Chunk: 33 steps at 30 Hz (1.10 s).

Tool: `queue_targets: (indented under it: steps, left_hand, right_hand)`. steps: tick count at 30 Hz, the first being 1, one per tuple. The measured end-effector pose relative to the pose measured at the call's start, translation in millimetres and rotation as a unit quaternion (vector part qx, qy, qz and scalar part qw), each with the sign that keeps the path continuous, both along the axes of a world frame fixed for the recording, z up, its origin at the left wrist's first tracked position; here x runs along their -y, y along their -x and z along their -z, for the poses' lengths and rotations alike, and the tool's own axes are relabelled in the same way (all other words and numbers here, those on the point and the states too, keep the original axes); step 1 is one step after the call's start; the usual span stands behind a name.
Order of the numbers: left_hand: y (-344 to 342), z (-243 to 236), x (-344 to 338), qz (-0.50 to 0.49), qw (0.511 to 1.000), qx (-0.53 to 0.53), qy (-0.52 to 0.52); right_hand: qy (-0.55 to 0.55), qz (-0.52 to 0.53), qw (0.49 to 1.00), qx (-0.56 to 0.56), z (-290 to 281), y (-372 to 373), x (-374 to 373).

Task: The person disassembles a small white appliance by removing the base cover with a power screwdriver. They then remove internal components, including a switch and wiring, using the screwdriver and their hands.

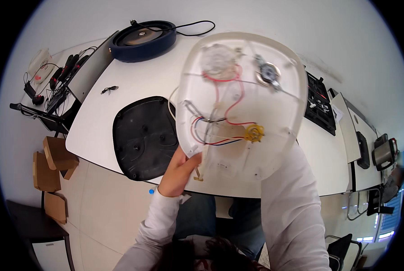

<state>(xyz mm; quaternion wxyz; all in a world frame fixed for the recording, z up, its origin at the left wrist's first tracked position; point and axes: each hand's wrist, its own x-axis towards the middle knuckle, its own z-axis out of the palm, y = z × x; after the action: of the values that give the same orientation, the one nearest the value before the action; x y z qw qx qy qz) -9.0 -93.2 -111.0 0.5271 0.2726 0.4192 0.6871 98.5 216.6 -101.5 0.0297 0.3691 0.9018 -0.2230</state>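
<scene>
A white plastic appliance housing (274,113) is held up off the table, its hollow inner side facing me and slightly blurred. Inside it are a round translucent part (218,61) at the upper left, a metal-ringed disc (268,73) at the upper right and a yellow round component (254,133), with red, blue and black wires. My left hand (178,171) is closed on the housing's lower left edge. My right forearm (290,198) runs up behind the housing, which hides the right hand and its fingers. Left of the housing, a black plastic cover (143,135) lies on the table.
The white table (93,122) carries a dark blue round appliance (143,43) with a black cord at the back and a small black cable (109,90). A black tool case (320,101) lies open at the right. Cardboard boxes (59,153) stand on the left floor.
</scene>
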Motion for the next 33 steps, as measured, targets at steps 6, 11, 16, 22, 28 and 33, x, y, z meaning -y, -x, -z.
queue_targets:
  steps: [6, 11, 16, 22, 28, 33]
  left_hand:
    - [-9.0, -13.1, -23.3, 0.036, 0.982, -0.141, -0.120]
    - [10.3, -16.2, -31.2, 0.020, 0.930, -0.353, -0.102]
    - [18.4, -20.4, -34.1, -0.012, 0.905, -0.404, -0.135]
    - [11.5, -28.7, -35.4, -0.021, 0.902, -0.412, -0.125]
    - [19.6, -33.5, -42.6, -0.081, 0.905, -0.407, -0.094]
    - [44.5, -31.1, -64.3, -0.146, 0.885, -0.426, -0.122]
  right_hand:
    - [0.135, 0.040, 0.970, -0.197, -35.2, -53.7, 20.4]
    - [0.310, 0.069, 0.810, -0.493, -74.1, -118.2, 87.1]
    - [0.252, 0.095, 0.656, -0.705, -66.0, -196.7, 188.0]
    - [0.103, 0.269, 0.745, -0.601, -0.3, -200.6, 264.2]
    - [0.097, 0.286, 0.772, -0.559, 23.8, -161.2, 256.3]
    - [0.142, 0.264, 0.812, -0.501, 11.6, -133.7, 213.3]
